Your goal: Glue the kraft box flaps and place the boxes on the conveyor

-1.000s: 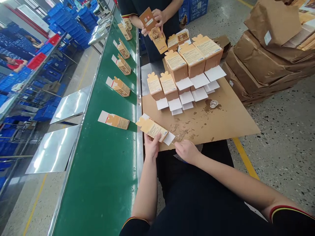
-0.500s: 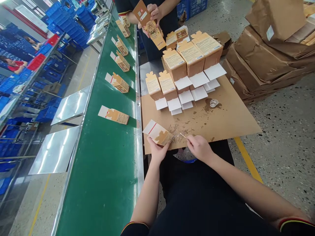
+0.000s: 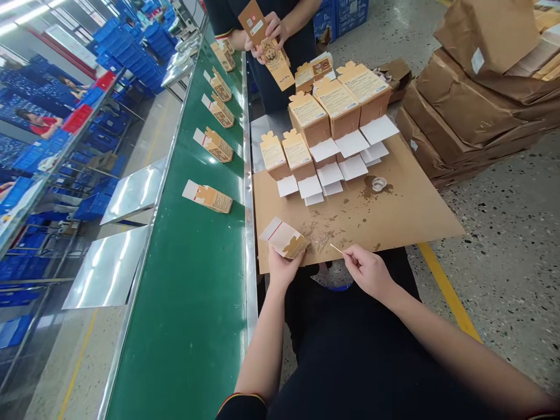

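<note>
Head view: stained cardboard sheet (image 3: 394, 216) beside green conveyor (image 3: 196, 262); left hand (image 3: 282, 271) grips carton (image 3: 284, 238), right hand (image 3: 367, 271) pinches stick (image 3: 336, 248).

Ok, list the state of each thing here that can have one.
Left hand: grip shut on carton.
Carton: folded, white flap open, tilted.
Right hand: grip shut on stick.
Stick: tip over the board.
Board: stained with glue.
Belt cartons: lying flat, flaps open.
Stacks: upright, white flaps hanging out.
</note>
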Available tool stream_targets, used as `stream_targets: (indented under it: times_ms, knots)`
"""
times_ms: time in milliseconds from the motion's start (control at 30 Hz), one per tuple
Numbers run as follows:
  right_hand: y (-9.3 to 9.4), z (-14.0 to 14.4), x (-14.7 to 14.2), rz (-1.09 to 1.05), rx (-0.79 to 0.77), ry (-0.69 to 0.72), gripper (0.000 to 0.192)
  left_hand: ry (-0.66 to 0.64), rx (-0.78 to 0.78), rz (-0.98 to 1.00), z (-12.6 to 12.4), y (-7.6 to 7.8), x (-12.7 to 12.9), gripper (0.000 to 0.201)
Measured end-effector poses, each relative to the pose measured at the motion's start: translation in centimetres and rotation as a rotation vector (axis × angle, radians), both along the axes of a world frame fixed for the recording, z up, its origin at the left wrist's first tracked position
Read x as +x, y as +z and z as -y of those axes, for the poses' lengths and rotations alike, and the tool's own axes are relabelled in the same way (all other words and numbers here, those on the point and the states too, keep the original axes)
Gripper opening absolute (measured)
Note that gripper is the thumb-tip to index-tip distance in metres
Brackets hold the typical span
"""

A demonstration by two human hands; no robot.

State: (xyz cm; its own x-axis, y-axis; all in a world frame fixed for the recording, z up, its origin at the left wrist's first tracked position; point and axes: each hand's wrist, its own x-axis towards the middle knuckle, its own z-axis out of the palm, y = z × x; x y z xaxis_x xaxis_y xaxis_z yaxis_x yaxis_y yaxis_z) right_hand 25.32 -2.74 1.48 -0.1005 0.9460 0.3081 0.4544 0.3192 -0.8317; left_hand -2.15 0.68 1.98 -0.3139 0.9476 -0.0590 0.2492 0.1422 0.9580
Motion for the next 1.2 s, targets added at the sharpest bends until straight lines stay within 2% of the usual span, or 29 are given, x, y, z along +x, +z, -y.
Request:
stream_targets:
  times_ms: [67,133,200,267,333,400,433,500,567,600,667,733,800,867,933,967,1000,1067,1133,1200]
  knots:
    - [0.0,0.0,0.2,-0.022,-0.022,0.001,0.025,0.106,0.045,0.022,-0.1,0.9,-2.6,0.077]
    - [0.0,0.1,0.8,-0.037,-0.046,-0.026,0.025,0.246,0.122,0.033,-0.1,1.8,-6.7,0.080]
    - [-0.1,0.2,1.5,-0.051,-0.078,-0.062,0.029,0.386,0.179,0.008,-0.1,2.3,-11.1,0.092]
    - [-0.2,0.0,2.0,-0.062,-0.104,-0.089,0.035,0.475,0.149,-0.038,-0.3,2.3,-14.8,0.099]
    - [-0.2,-0.2,2.4,-0.066,-0.121,-0.103,0.040,0.469,0.056,-0.058,-0.4,1.9,-17.1,0.096]
    - [-0.1,-0.4,2.9,-0.062,-0.124,-0.116,0.043,0.428,0.008,-0.078,-0.2,1.3,-17.8,0.096]
    - [0.0,-0.4,3.3,-0.057,-0.122,-0.130,0.043,0.442,0.024,-0.112,0.1,1.1,-17.6,0.099]
    - [0.2,-0.3,4.4,-0.045,-0.105,-0.187,0.042,0.558,0.133,-0.255,0.9,0.7,-16.5,0.105]
    - [0.4,-0.1,5.8,-0.027,-0.080,-0.270,0.041,0.682,0.301,-0.439,1.5,0.5,-14.6,0.097]
    - [0.5,0.0,6.5,-0.017,-0.065,-0.314,0.041,0.692,0.383,-0.502,1.4,0.6,-13.5,0.090]
    - [0.9,0.0,7.7,0.004,-0.041,-0.382,0.043,0.589,0.508,-0.498,-0.4,1.1,-10.9,0.079]
    - [1.5,-0.3,8.6,0.028,-0.031,-0.420,0.045,0.414,0.535,-0.312,-4.6,2.4,-8.1,0.072]
    - [2.1,-0.9,8.9,0.055,-0.031,-0.442,0.046,0.289,0.432,-0.030,-10.7,4.2,-5.4,0.057]
    - [2.6,-1.5,8.9,0.084,-0.033,-0.449,0.044,0.212,0.223,0.192,-17.3,6.2,-3.0,0.048]
    - [3.1,-2.1,8.8,0.110,-0.039,-0.445,0.040,0.133,0.003,0.229,-22.9,7.7,-1.0,0.050]
    - [3.3,-2.4,8.8,0.122,-0.041,-0.445,0.038,0.100,-0.090,0.205,-25.0,8.2,-0.1,0.050]
    - [3.5,-2.6,8.8,0.133,-0.041,-0.447,0.037,0.073,-0.168,0.168,-26.5,8.5,0.6,0.050]
    - [3.8,-3.1,9.1,0.154,-0.032,-0.464,0.034,0.042,-0.263,0.105,-27.7,8.6,1.8,0.049]
    - [4.1,-3.7,9.6,0.169,-0.014,-0.482,0.033,0.034,-0.265,0.093,-27.2,8.3,2.2,0.050]
    - [4.6,-4.8,10.1,0.194,-0.005,-0.489,0.032,0.026,-0.163,0.142,-25.5,7.8,1.8,0.051]
